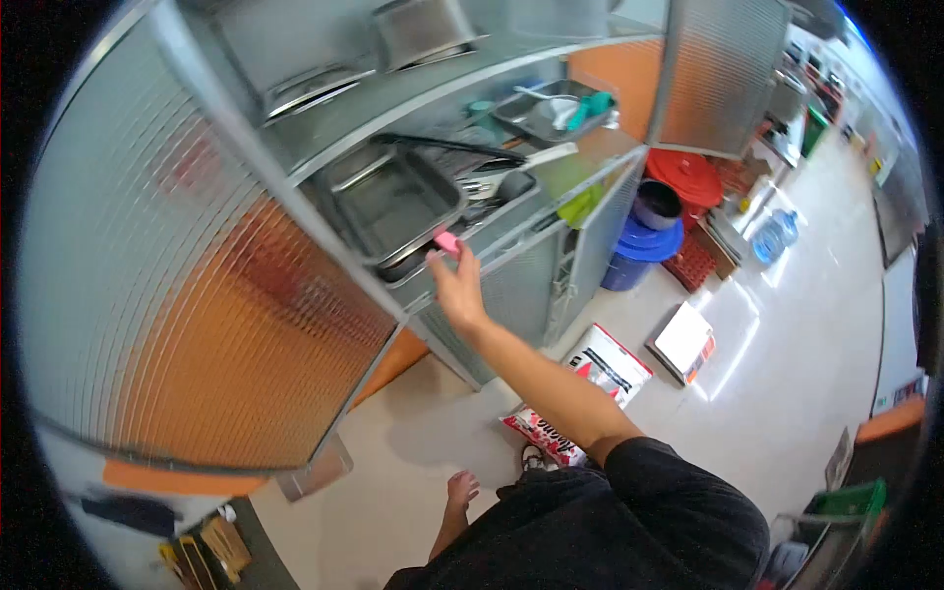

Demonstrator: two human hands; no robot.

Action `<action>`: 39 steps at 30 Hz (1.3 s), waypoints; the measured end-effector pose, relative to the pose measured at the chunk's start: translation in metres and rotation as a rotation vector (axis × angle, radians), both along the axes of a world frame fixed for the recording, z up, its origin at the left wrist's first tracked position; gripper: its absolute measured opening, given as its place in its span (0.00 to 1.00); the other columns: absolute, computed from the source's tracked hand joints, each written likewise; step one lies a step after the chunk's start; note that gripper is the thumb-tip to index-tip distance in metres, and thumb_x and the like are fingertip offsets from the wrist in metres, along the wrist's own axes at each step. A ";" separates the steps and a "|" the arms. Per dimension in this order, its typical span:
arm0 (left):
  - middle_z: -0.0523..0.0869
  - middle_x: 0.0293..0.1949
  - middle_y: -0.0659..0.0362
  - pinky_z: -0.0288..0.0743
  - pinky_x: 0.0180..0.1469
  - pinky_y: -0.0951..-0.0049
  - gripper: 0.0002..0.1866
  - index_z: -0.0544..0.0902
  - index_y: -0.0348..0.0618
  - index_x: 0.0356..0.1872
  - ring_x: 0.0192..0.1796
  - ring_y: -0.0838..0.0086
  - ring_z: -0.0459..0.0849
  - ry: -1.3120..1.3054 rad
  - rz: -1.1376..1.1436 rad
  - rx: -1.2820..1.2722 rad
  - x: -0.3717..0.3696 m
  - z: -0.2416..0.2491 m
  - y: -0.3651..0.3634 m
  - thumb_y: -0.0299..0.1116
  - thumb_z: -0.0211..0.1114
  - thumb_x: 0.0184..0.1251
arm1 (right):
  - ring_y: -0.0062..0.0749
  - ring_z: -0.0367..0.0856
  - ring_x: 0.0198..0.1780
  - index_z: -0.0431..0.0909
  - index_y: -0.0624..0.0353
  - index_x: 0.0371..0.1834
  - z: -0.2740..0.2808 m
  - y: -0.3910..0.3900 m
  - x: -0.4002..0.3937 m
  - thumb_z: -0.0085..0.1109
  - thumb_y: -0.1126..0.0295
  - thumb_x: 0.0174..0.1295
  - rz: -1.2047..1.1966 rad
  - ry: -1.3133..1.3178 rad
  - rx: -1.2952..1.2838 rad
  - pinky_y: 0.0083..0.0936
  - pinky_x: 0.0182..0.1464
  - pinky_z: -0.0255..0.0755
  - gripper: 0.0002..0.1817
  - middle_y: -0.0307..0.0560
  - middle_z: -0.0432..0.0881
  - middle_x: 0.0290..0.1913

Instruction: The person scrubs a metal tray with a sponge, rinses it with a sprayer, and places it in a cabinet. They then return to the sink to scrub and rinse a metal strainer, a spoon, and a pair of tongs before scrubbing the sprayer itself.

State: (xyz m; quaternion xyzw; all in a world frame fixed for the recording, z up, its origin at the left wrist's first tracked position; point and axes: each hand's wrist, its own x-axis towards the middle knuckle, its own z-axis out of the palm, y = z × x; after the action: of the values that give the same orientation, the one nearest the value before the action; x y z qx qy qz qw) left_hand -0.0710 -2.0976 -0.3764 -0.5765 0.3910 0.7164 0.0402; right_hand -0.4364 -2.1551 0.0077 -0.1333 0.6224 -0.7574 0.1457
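My right hand [459,290] reaches into the cabinet with a small pink block-like piece [447,242] pinched between thumb and fingers; its exact kind does not show. Just beyond the fingertips is the near corner of a rectangular metal tray [393,211], which lies on the shelf. Utensils and a dark cup-shaped thing [516,185] sit to the right of that tray. Down by my body, my left hand [461,488] hangs over the floor with loosely bent fingers and nothing in it.
Ribbed-glass cabinet doors [226,295] swing out at left and right. A second tray [541,118] stands farther along the shelf. On the floor are a printed sack [605,359] by my feet, a white-topped box [683,341], a blue lidded bucket [644,244] and a water bottle [775,236].
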 end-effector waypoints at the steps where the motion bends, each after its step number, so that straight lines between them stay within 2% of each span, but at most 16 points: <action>1: 0.83 0.45 0.56 0.77 0.46 0.57 0.22 0.74 0.47 0.61 0.42 0.62 0.84 0.006 -0.024 0.023 -0.004 -0.002 0.002 0.38 0.61 0.67 | 0.31 0.72 0.43 0.64 0.56 0.65 -0.012 0.017 0.003 0.60 0.52 0.63 -0.099 0.215 0.014 0.32 0.40 0.73 0.32 0.47 0.66 0.55; 3: 0.82 0.44 0.55 0.78 0.45 0.56 0.22 0.73 0.47 0.61 0.41 0.62 0.83 0.014 -0.102 0.054 -0.016 -0.009 0.005 0.36 0.61 0.66 | 0.30 0.73 0.41 0.64 0.58 0.65 -0.039 0.074 -0.005 0.62 0.55 0.62 -0.300 0.418 0.084 0.32 0.41 0.73 0.32 0.48 0.68 0.54; 5: 0.83 0.45 0.55 0.78 0.46 0.55 0.21 0.73 0.46 0.60 0.42 0.60 0.84 0.001 -0.228 0.126 -0.024 -0.026 0.005 0.38 0.59 0.68 | 0.43 0.78 0.48 0.62 0.66 0.68 -0.077 0.158 -0.009 0.60 0.55 0.62 0.007 0.424 0.261 0.37 0.54 0.71 0.36 0.57 0.70 0.57; 7: 0.83 0.46 0.54 0.78 0.46 0.53 0.21 0.72 0.46 0.60 0.43 0.59 0.84 0.002 -0.329 0.186 -0.045 -0.033 0.018 0.39 0.58 0.69 | 0.41 0.78 0.51 0.67 0.65 0.64 -0.192 0.253 -0.026 0.58 0.56 0.63 0.232 0.306 0.521 0.36 0.56 0.71 0.31 0.57 0.76 0.52; 8: 0.83 0.48 0.53 0.77 0.47 0.51 0.20 0.72 0.45 0.60 0.44 0.57 0.84 -0.045 -0.396 0.084 -0.056 -0.030 0.030 0.40 0.54 0.70 | 0.48 0.79 0.54 0.72 0.62 0.60 -0.223 0.319 -0.009 0.54 0.53 0.66 0.212 -0.118 0.497 0.38 0.58 0.71 0.27 0.60 0.80 0.51; 10: 0.83 0.50 0.52 0.77 0.48 0.49 0.20 0.71 0.44 0.60 0.46 0.55 0.84 -0.064 -0.501 -0.033 -0.074 -0.041 0.048 0.41 0.51 0.72 | 0.54 0.80 0.55 0.80 0.60 0.53 -0.324 0.478 0.034 0.48 0.49 0.68 0.056 0.007 0.905 0.45 0.57 0.72 0.26 0.59 0.81 0.53; 13: 0.83 0.50 0.50 0.76 0.50 0.45 0.19 0.70 0.44 0.59 0.46 0.51 0.84 -0.061 -0.716 0.028 -0.128 -0.057 0.083 0.41 0.44 0.73 | 0.48 0.80 0.55 0.84 0.55 0.47 -0.414 0.703 0.186 0.53 0.56 0.64 -0.567 -0.520 1.525 0.47 0.56 0.72 0.18 0.54 0.83 0.51; 16: 0.85 0.44 0.48 0.79 0.43 0.51 0.16 0.74 0.42 0.48 0.43 0.53 0.86 -0.014 -0.862 -0.061 -0.183 -0.047 0.157 0.39 0.42 0.73 | 0.45 0.84 0.39 0.83 0.60 0.34 -0.370 0.840 0.318 0.53 0.61 0.61 -1.255 -1.239 0.492 0.39 0.46 0.77 0.14 0.57 0.85 0.40; 17: 0.86 0.42 0.47 0.80 0.41 0.53 0.16 0.75 0.41 0.45 0.42 0.54 0.87 0.000 -0.921 -0.075 -0.189 -0.047 0.196 0.39 0.42 0.74 | 0.45 0.84 0.39 0.83 0.60 0.34 -0.369 0.875 0.371 0.53 0.61 0.61 -1.333 -1.283 0.452 0.39 0.46 0.77 0.14 0.57 0.85 0.40; 19: 0.86 0.41 0.47 0.81 0.39 0.55 0.17 0.77 0.40 0.41 0.41 0.55 0.87 0.041 -1.090 -0.089 -0.228 -0.047 0.303 0.39 0.41 0.74 | 0.36 0.83 0.30 0.81 0.59 0.23 -0.379 0.943 0.455 0.53 0.61 0.61 -1.294 -0.892 1.119 0.37 0.35 0.77 0.16 0.52 0.84 0.28; 25: 0.87 0.25 0.49 0.79 0.22 0.64 0.22 0.84 0.32 0.30 0.22 0.61 0.85 0.544 -2.342 -0.821 -0.263 -0.029 0.584 0.40 0.48 0.69 | 0.30 0.78 0.19 0.79 0.59 0.21 -0.420 0.997 0.636 0.57 0.60 0.60 -1.912 -1.251 0.621 0.31 0.24 0.72 0.16 0.46 0.80 0.18; 27: 0.86 0.22 0.49 0.79 0.25 0.64 0.23 0.84 0.33 0.24 0.24 0.64 0.85 0.778 -2.402 -0.671 -0.258 -0.027 0.668 0.39 0.48 0.70 | 0.33 0.77 0.17 0.78 0.59 0.20 -0.446 0.979 0.669 0.56 0.61 0.60 -1.939 -1.311 0.484 0.32 0.21 0.72 0.15 0.46 0.79 0.18; 30: 0.86 0.22 0.51 0.77 0.29 0.66 0.26 0.81 0.32 0.36 0.25 0.66 0.83 0.408 -2.023 -0.482 -0.243 -0.024 0.814 0.46 0.42 0.75 | 0.36 0.76 0.15 0.77 0.60 0.20 -0.472 0.949 0.704 0.53 0.63 0.59 -1.703 -1.436 0.239 0.35 0.20 0.73 0.15 0.48 0.77 0.17; 32: 0.86 0.22 0.51 0.76 0.28 0.67 0.28 0.80 0.32 0.36 0.25 0.66 0.83 0.446 -2.151 -0.486 -0.238 -0.014 0.894 0.49 0.42 0.75 | 0.40 0.79 0.22 0.77 0.62 0.26 -0.466 0.944 0.716 0.54 0.65 0.57 -1.530 -1.646 -0.004 0.39 0.25 0.76 0.10 0.50 0.79 0.22; 36: 0.85 0.24 0.50 0.74 0.26 0.66 0.32 0.77 0.34 0.32 0.24 0.66 0.83 0.448 -2.369 -0.501 -0.250 -0.035 1.050 0.56 0.41 0.76 | 0.41 0.80 0.37 0.75 0.61 0.38 -0.438 0.983 0.703 0.57 0.65 0.59 -1.895 -1.626 -0.651 0.40 0.40 0.76 0.11 0.50 0.77 0.35; 39: 0.85 0.26 0.49 0.73 0.24 0.66 0.33 0.78 0.33 0.38 0.24 0.65 0.82 0.175 -2.131 -0.486 -0.235 -0.032 1.198 0.59 0.40 0.76 | 0.41 0.79 0.39 0.75 0.59 0.41 -0.405 1.045 0.693 0.57 0.66 0.61 -2.062 -1.506 -0.948 0.41 0.44 0.75 0.10 0.48 0.76 0.36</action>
State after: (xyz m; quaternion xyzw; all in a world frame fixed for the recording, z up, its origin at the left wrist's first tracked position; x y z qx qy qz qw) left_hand -0.3061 -0.8992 -0.4088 0.1176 0.8210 0.2563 0.4964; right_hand 0.2565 -1.1103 -0.3969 0.7932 -0.1088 -0.5491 -0.2396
